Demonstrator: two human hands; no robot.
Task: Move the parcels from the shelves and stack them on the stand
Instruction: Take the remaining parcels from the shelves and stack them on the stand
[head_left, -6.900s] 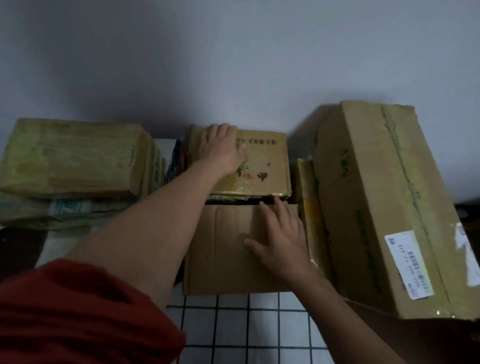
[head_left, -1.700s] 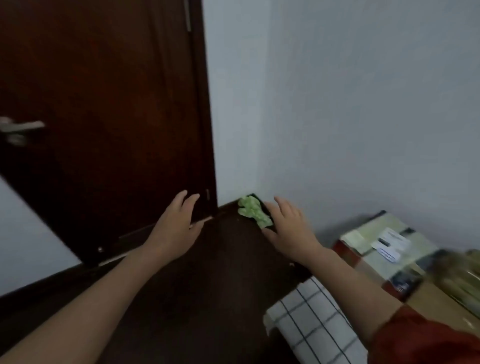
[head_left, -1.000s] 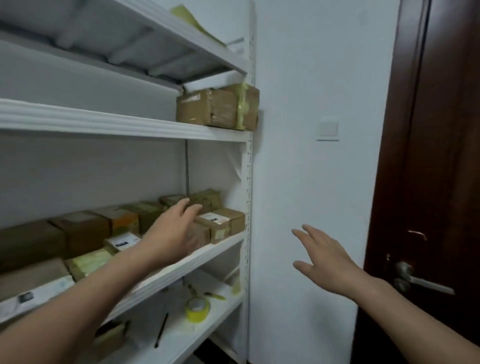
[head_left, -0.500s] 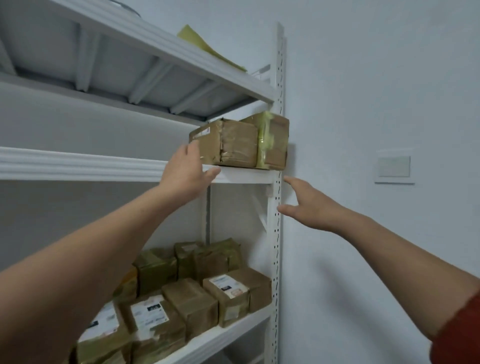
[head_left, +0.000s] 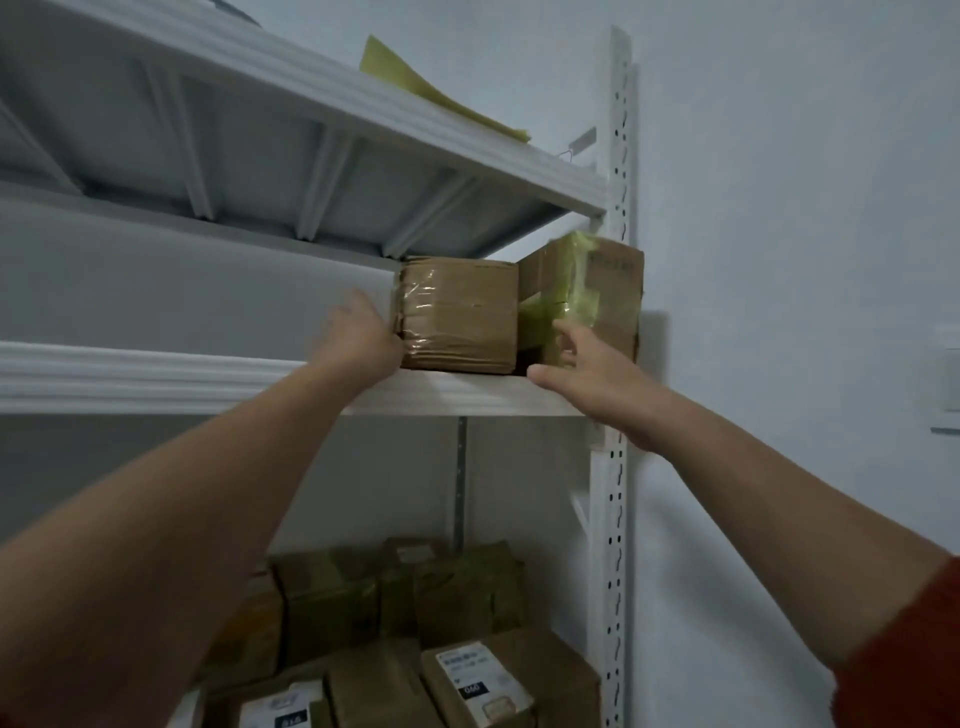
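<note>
The taped parcel (head_left: 460, 314) looked stiff and slick, best squeezed end-to-end. The left hand (head_left: 363, 340) touched its end, grip impossible to tell; the right hand (head_left: 584, 376) hovered, fingers apart.

Two hands are here, the left hand (head_left: 363, 338) and the right hand (head_left: 587, 374). At their fingertips stand two parcels: one brown parcel (head_left: 460, 314) at the left hand, one green-taped parcel (head_left: 613, 291) at the right hand. Below the hands I count at least six lower parcels (head_left: 467, 592); the left arm hides some. Two of them carry white labels (head_left: 467, 662). Two shelf boards show, the upper board (head_left: 311, 78) above the hands and the middle board (head_left: 130, 374) under them. One yellow sheet (head_left: 431, 98) lies above the hands.
</note>
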